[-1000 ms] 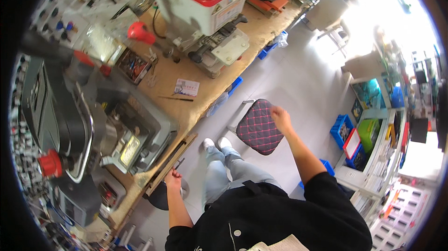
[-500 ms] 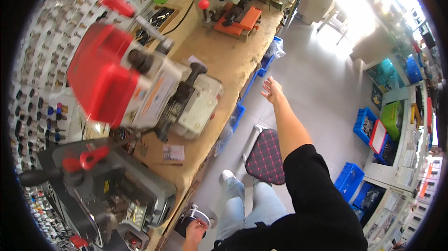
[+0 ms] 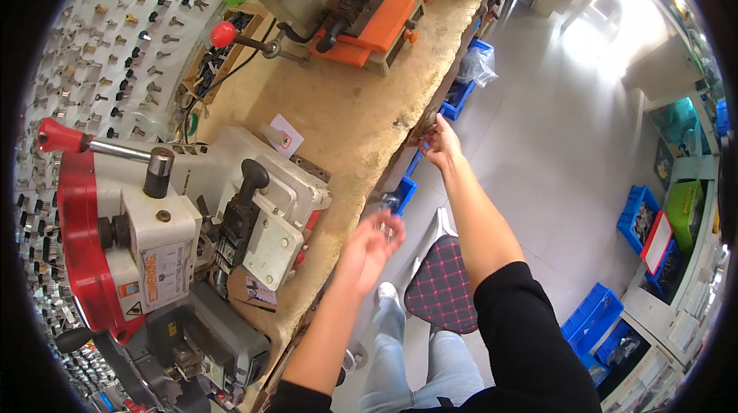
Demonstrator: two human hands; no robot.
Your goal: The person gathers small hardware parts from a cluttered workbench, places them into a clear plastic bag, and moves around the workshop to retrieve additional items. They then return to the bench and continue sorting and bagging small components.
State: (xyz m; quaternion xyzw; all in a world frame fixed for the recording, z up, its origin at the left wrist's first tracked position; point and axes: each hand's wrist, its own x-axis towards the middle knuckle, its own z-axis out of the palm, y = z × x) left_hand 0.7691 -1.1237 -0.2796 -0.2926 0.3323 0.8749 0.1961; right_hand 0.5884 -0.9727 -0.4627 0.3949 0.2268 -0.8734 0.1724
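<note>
My right hand (image 3: 442, 144) reaches to the front edge of the wooden workbench (image 3: 346, 117), its fingers curled against the dark side under the top. What they grip there is hidden. Nearer to me, my left hand (image 3: 367, 252) hangs in front of the bench edge, its fingers partly bent and smeared by motion; whether something small is between them cannot be made out. To its left stands a red and white key cutting machine (image 3: 157, 248) with a black-knobbed clamp (image 3: 250, 190). Farther along the bench sits an orange key machine (image 3: 369, 29).
Key blanks cover the wall board (image 3: 115, 52) on the left. A white card (image 3: 281, 135) lies on the bench. Below the edge hang blue bins (image 3: 459, 98). A padded stool (image 3: 442, 286) stands by my legs; blue crates (image 3: 588, 317) and shelves line the right side.
My left hand has risen from low beside the bench to in front of its edge. My right hand has moved left onto the bench edge. The view has shifted, bringing the orange machine nearer.
</note>
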